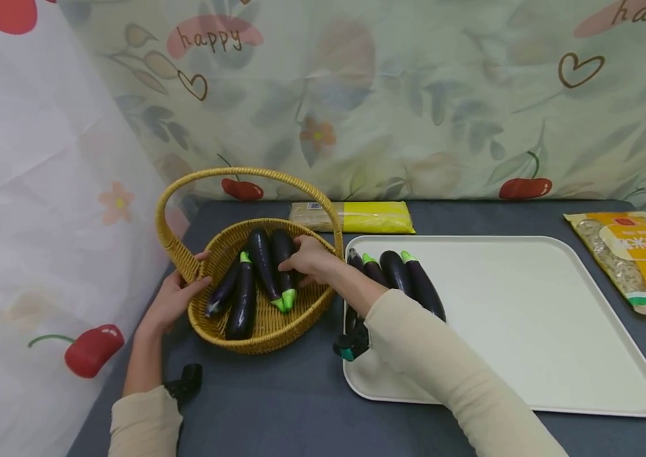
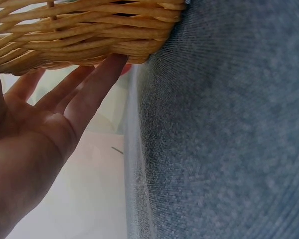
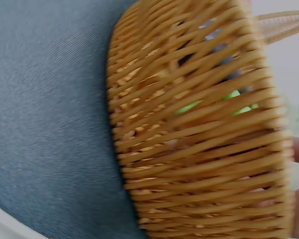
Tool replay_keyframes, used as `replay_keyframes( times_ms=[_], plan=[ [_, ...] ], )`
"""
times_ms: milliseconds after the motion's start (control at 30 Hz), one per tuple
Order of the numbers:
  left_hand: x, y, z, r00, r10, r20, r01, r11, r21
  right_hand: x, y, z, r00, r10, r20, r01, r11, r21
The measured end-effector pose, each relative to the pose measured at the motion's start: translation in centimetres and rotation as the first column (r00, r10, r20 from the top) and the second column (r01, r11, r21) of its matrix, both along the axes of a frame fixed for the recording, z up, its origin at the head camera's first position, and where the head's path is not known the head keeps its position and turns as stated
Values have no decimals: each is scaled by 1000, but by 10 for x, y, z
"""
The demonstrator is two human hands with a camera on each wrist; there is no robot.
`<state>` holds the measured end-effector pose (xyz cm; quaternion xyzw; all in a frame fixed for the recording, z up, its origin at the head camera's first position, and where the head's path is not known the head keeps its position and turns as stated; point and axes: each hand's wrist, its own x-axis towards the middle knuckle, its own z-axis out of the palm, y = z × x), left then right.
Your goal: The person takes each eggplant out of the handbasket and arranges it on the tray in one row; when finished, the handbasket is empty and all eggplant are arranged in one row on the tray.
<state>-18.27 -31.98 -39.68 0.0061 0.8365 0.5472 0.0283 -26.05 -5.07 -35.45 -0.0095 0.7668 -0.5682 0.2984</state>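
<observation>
A woven basket point(image 1: 265, 346) with a tall arched handle stands on the left of the table, with several eggplants point(image 1: 242, 301) lying in it. My left hand point(image 1: 171, 298) grips the basket's left side near the handle's foot, the thumb over the rim. In the left wrist view, its fingers point(image 2: 97, 89) touch the wicker wall from outside. My right hand point(image 1: 311, 259) reaches over the right rim and holds the rightmost eggplant point(image 1: 284, 254), green cap toward me. The right wrist view mostly shows the basket wall point(image 3: 204, 129); the wicker hides most of that hand.
A white tray point(image 1: 528, 330) lies right of the basket, under my right forearm. More eggplants point(image 1: 422, 285) rest at its left end, partly hidden by the sleeve. Behind are a yellow packet point(image 1: 376, 217) and, at far right, an orange-and-yellow bag point(image 1: 637, 254). Printed cloth hangs behind the table.
</observation>
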Motion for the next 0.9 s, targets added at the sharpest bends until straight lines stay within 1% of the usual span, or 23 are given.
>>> replay_keyframes(
  times_ms=[200, 333, 433, 567, 667, 800, 900],
  plan=[
    [1, 0, 1, 1000, -3, -7, 3, 1000, 5, 3, 4, 19, 999, 28, 35, -25, 997, -71],
    [2, 1, 1, 1000, -6, -15, 6, 1000, -2, 9, 9, 27, 996, 73, 47, -66, 988, -141],
    [2, 1, 2, 1000, -5, -13, 5, 1000, -4, 15, 16, 32, 992, 120, 27, -113, 975, -190],
    [1, 1, 3, 1000, -5, -8, 5, 1000, -2, 25, 27, 38, 985, 170, -10, -168, 960, -223],
    [1, 1, 3, 1000, -6, -8, 6, 1000, -1, 33, 37, 43, 979, 205, -19, -203, 947, -250],
    [1, 0, 3, 1000, -8, -11, 8, 1000, 1, 43, 53, 48, 965, 259, -31, -258, 926, -277],
    [2, 0, 2, 1000, -7, -12, 7, 1000, 2, 50, 66, 50, 956, 290, -45, -291, 916, -278]
  ],
)
